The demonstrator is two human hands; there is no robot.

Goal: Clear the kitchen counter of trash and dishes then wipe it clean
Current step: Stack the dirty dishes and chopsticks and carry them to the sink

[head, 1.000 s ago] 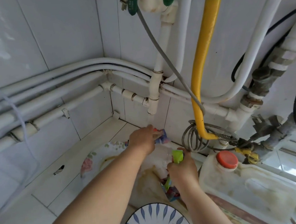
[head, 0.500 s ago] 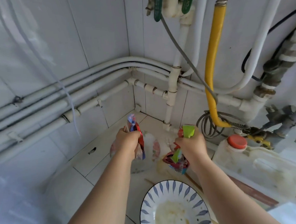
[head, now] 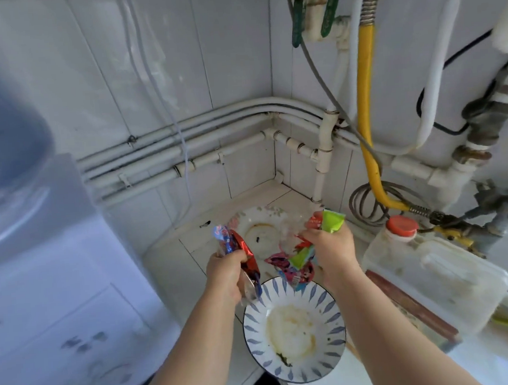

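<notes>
**Inspector:** Nearest item?

**Onlooker:** A blue-leaf bowl [head: 251, 340], smeared inside, at the front edge of the tiled counter [head: 173, 258]. Its near rim reaches that edge or overhangs it; I cannot tell which.

**Inspector:** The hands?

**Onlooker:** Both are raised just beyond the bowl, apart from each other. The left hand [head: 225, 277] is fisted round a crumpled red-and-blue wrapper [head: 238, 247], which sticks out above and below the fist. The right hand [head: 332, 253] grips a green wrapper [head: 333, 224], with pink wrappers [head: 294, 269] bunched under it and hanging by the bowl's far rim.

**Inspector:** Room at the sides?

**Onlooker:** Tight. A blurred white cabinet [head: 58, 296] stands against the counter's left edge. On the right, a cloudy plastic jug [head: 433, 282] with a red cap [head: 402, 224] lies near the right forearm.

**Inspector:** Behind the hands?

**Onlooker:** A stained floral plate [head: 248, 215] lies flat near the corner, with bare tile showing between it and the left wall.

**Inspector:** Back edge?

**Onlooker:** White pipes [head: 184, 155] run low along both walls and meet in the corner. A yellow hose [head: 368, 118] drops to a coiled cable [head: 364, 202] behind the jug.
</notes>
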